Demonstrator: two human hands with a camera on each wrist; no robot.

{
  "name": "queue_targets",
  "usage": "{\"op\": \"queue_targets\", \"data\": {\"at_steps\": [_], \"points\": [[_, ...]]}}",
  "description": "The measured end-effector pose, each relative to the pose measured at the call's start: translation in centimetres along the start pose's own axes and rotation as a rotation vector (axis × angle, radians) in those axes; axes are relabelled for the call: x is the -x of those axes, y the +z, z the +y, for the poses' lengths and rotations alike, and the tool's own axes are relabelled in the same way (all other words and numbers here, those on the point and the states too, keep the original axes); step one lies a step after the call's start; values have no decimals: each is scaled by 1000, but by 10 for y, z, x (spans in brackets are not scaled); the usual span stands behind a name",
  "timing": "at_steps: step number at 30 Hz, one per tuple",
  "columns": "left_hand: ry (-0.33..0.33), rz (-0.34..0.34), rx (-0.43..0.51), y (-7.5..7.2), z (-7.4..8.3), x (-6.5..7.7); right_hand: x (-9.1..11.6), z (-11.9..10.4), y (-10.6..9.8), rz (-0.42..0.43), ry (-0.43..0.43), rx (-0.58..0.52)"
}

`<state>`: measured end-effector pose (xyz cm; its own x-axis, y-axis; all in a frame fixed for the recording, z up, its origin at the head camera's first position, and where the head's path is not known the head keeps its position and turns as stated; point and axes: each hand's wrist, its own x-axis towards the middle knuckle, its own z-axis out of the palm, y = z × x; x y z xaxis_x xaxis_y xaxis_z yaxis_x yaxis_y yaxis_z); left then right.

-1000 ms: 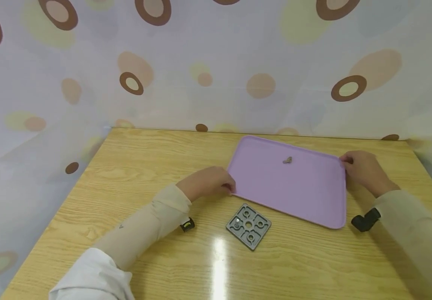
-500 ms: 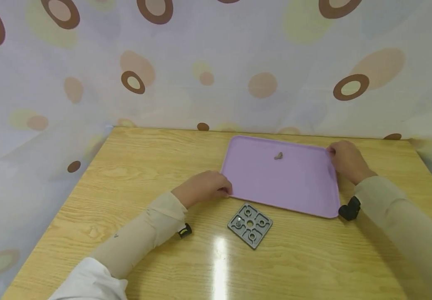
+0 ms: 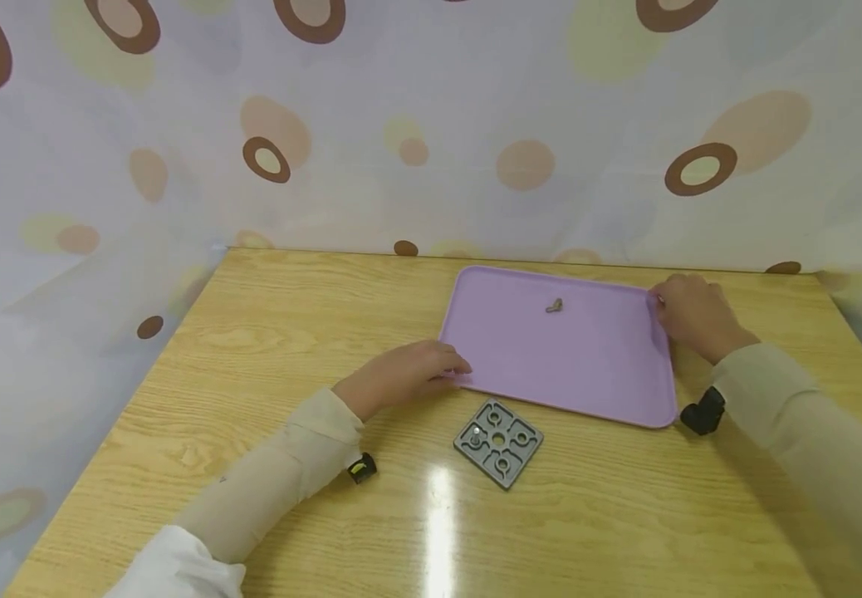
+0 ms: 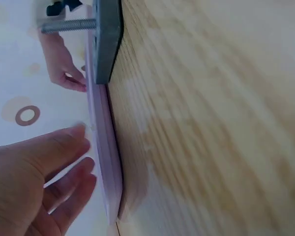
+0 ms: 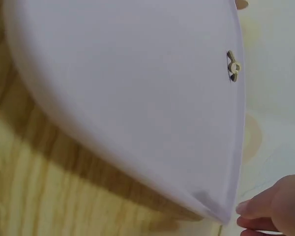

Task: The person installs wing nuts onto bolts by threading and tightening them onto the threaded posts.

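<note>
A lilac tray [image 3: 558,357] lies on the table with a small brass wing nut [image 5: 233,66] near its far edge. At the tray's near left corner is my left hand [image 3: 404,374], fingers loosely extended over the rim. The left wrist view shows its thumb and fingers spread apart, with nothing between them. My right hand [image 3: 696,316] is at the far right corner; in the right wrist view its fingertips [image 5: 243,209] sit just off the rim. In front of the tray lies a grey square metal plate [image 3: 500,461] with round holes, a threaded bolt [image 4: 69,25] standing up from it.
The wooden table [image 3: 266,316] runs back to a patterned cloth [image 3: 461,100] hung behind and at the sides. Black camera mounts [image 3: 703,411] sit at the wrists, the right one close to the tray's near right corner.
The tray slid left and turned slightly, its right side moving away from me with the right hand, then stopped. My left fingers have loosened from its corner. The plate stayed put.
</note>
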<state>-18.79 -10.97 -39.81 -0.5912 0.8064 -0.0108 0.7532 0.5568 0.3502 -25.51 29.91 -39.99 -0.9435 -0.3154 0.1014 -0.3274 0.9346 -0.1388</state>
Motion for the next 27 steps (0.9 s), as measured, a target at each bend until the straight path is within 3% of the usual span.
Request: {"op": "queue_targets", "data": {"at_steps": [3, 5, 7, 10, 14, 21, 27], "points": [[-27, 7, 131, 3, 4, 5, 2, -17, -10, 36, -61, 70], [-55, 3, 243, 4, 10, 10, -1, -32, -17, 13, -130, 55], [-63, 8, 331, 7, 16, 15, -5, -46, -23, -50, -202, 4], [-43, 15, 387, 13, 24, 23, -12, -64, -27, -139, -256, -85], [7, -5, 398, 24, 32, 26, -17, -75, -22, -145, -260, -133], [100, -14, 372, 39, 34, 22, -32, -74, 1, -103, -223, -193], [120, -14, 300, 44, 32, 17, -37, -69, 18, -101, -171, -286]]}}
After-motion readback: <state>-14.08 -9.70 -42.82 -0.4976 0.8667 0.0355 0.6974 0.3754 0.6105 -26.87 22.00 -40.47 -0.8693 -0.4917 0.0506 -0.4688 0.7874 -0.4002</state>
